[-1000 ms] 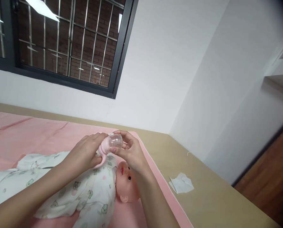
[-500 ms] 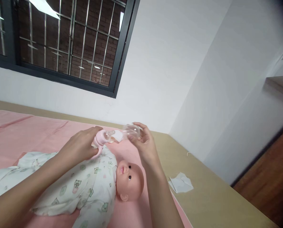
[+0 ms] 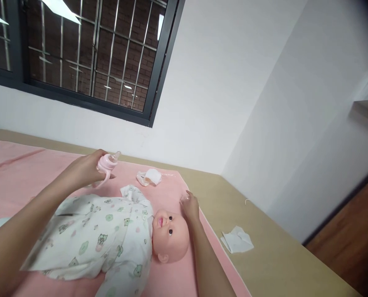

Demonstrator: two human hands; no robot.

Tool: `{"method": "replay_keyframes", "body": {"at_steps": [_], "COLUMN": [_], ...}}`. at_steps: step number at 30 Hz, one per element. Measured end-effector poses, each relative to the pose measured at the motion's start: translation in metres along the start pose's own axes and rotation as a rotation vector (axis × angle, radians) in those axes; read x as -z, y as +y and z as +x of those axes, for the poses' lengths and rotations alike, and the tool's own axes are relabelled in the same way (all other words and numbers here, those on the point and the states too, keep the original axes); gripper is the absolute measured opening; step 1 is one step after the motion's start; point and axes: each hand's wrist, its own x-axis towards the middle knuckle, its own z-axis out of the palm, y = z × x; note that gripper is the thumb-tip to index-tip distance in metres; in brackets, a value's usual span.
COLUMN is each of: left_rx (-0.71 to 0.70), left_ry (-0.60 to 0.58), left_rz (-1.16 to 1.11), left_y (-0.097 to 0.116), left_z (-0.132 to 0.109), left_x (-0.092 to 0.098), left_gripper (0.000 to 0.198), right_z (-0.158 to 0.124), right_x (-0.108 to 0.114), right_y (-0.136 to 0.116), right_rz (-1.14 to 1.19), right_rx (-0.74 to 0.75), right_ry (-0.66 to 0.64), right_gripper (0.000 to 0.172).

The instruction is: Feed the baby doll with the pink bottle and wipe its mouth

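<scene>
My left hand (image 3: 89, 168) is closed around a pink baby bottle (image 3: 106, 164) with handles; its clear teat points up and to the right, uncovered. Low over the pink mat (image 3: 171, 189), just past the doll's head, my right hand (image 3: 190, 206) has its fingers around a clear bottle cap (image 3: 185, 199), mostly hidden by the hand. A baby doll (image 3: 169, 235) in a white patterned outfit lies face up between my arms, its head to the right.
A crumpled white wipe or tissue with clear wrapping (image 3: 149, 177) lies on the mat behind the doll. Another white tissue (image 3: 237, 240) rests on the wooden tabletop (image 3: 264, 251) at right. A wall and a barred window (image 3: 94, 53) stand behind.
My left hand has moved left and up with the bottle. My right hand has come down toward the mat with the clear cap, away from the bottle.
</scene>
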Motion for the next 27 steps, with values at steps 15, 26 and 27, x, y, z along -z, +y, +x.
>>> {"method": "replay_keyframes", "body": {"at_steps": [15, 26, 27], "left_rx": [0.378, 0.410, 0.402], "left_ry": [-0.267, -0.384, -0.392], "left_rz": [0.011, -0.140, -0.146], "left_y": [-0.068, -0.100, -0.103], "left_z": [0.029, 0.033, 0.033], "left_x": [-0.035, -0.062, -0.063], "left_gripper": [0.069, 0.042, 0.038], "right_z": [0.005, 0.008, 0.008], "right_x": [-0.015, -0.018, -0.018], "right_y": [0.024, 0.031, 0.031], "right_rz": [0.074, 0.077, 0.076], "right_rx": [-0.059, -0.033, -0.034], "right_ry": [0.052, 0.087, 0.086], "right_gripper": [0.077, 0.076, 0.076]}}
